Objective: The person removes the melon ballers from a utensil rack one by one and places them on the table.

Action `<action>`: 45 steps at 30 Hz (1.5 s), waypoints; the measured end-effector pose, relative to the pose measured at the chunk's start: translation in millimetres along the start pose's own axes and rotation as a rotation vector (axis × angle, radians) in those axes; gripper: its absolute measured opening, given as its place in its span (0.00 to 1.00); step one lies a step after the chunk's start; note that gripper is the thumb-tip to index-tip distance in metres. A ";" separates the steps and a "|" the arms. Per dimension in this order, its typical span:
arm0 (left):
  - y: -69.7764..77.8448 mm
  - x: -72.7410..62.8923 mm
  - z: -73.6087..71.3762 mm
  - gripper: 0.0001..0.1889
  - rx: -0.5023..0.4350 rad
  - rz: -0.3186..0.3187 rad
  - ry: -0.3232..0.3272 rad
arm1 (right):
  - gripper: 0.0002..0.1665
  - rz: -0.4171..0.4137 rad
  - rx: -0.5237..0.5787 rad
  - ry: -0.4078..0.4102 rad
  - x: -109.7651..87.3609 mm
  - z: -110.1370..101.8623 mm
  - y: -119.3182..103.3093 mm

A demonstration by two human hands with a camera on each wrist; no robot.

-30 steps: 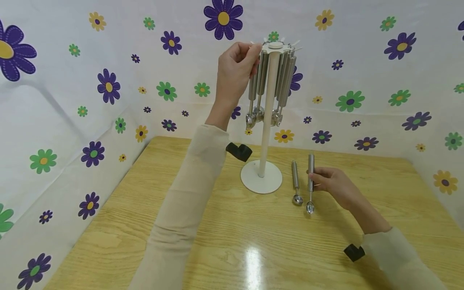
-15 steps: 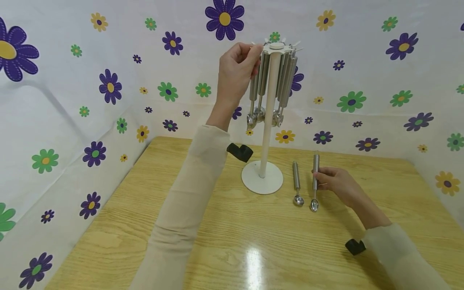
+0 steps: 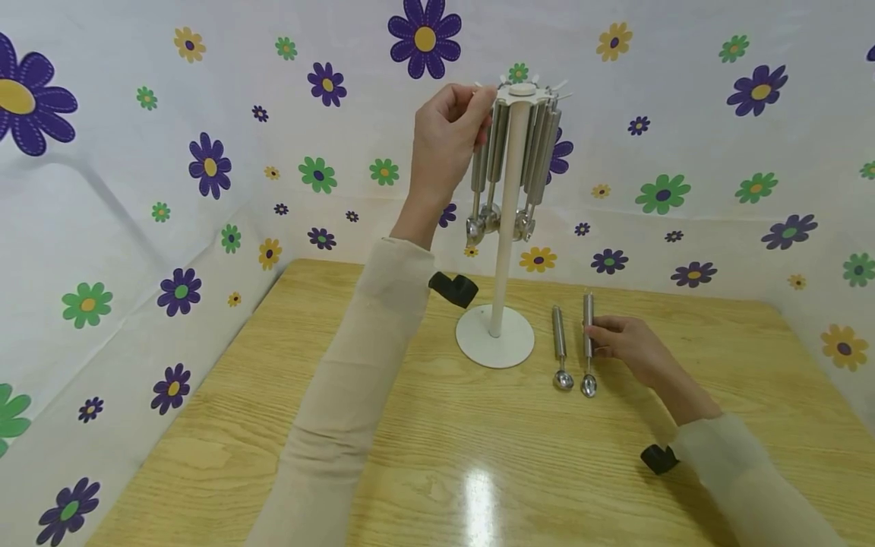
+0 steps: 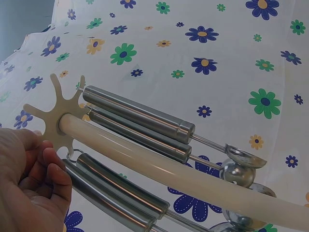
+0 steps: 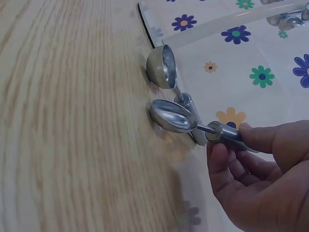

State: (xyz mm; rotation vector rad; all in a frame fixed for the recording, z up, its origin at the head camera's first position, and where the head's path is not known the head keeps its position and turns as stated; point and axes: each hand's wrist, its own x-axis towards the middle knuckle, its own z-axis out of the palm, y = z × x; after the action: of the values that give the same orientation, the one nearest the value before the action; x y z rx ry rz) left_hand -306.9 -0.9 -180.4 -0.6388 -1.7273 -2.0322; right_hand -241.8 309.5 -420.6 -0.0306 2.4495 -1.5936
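Seen from my remote post:

Item: stand, white, upright on a wooden table; round base; steel scoops hanging from its top.
Item: flowered cloth behind and at the sides.
Item: loose scoop, lying on the table, between base and held scoop.
Item: black mounts, one at each wrist.
Obstructions: my left hand covers part of the stand's top; the pole hides some hanging scoops.
Left hand: fingers curled, thumb and forefinger pinching the stand's top edge.
Right hand: gripping the held scoop by its handle, right of the loose scoop, bowl low over the table; contact I cannot tell.
Changes, half a second back: held scoop and right hand shifted slightly left, nearer the loose scoop; left hand, stand and loose scoop unchanged.
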 end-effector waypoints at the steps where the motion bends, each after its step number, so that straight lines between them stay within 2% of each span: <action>1: -0.4 -0.1 0.2 0.06 -0.001 -0.001 0.000 | 0.31 0.007 0.000 0.003 0.9 0.5 0.9; 12: -2.5 0.0 1.2 0.06 0.005 0.000 0.003 | 0.30 0.042 -0.061 0.019 7.8 4.3 9.2; 20: -1.0 0.2 0.5 0.06 0.009 0.002 0.003 | 0.29 0.047 -0.234 0.065 11.1 8.5 4.4; 30: -1.2 0.6 0.0 0.06 0.013 0.005 0.003 | 0.24 0.057 -0.280 0.093 16.2 15.8 2.1; 37: -1.3 1.0 1.0 0.06 0.006 0.006 0.000 | 0.20 0.032 -0.279 0.153 15.4 20.5 2.9; 45: -0.7 0.2 -0.1 0.06 0.003 0.007 0.003 | 0.20 0.037 -0.280 0.187 14.3 23.7 3.7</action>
State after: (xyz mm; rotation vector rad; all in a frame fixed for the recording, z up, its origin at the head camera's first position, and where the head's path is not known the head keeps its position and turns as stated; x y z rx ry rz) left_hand -307.5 -0.9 -180.9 -0.6395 -1.7238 -2.0249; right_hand -250.8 287.8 -435.6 0.1233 2.7819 -1.2789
